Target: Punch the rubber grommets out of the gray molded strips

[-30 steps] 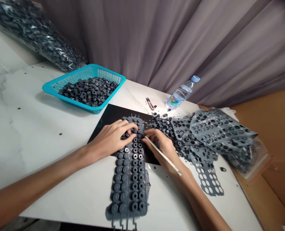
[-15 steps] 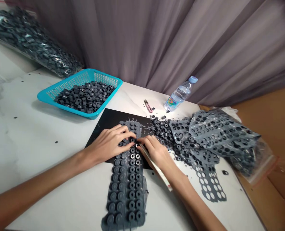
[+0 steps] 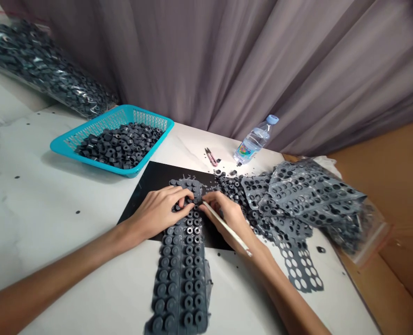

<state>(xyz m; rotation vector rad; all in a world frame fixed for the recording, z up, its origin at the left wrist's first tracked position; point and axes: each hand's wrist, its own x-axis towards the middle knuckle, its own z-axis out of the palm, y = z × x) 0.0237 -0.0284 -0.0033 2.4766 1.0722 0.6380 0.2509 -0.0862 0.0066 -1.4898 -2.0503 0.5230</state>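
A long dark-grey moulded rubber sheet point(image 3: 179, 274) with rows of round ring-shaped parts lies lengthwise before me, its far end on a black mat point(image 3: 150, 179). My left hand point(image 3: 162, 207) rests over the sheet's far part, thumb and fingers closed on its edge of rings. Facing it, my right hand point(image 3: 227, 211) grips a thin off-white stick point(image 3: 237, 239), whose tip meets the sheet by my left fingertips. The exact spot between the fingertips is partly hidden.
A blue basket point(image 3: 94, 168) of small grey rings stands back left, before a bulging clear bag point(image 3: 45, 70). Pink thread snips point(image 3: 211, 157) and a water bottle point(image 3: 253, 143) are at the back. Loose rings point(image 3: 230, 188) and punched-out sheets point(image 3: 297, 190) are piled right.
The view has shifted slightly, so things sit a little lower and further left. My right hand has tilted, its knuckles raised, with the stick still in it. My left hand stays on the sheet.
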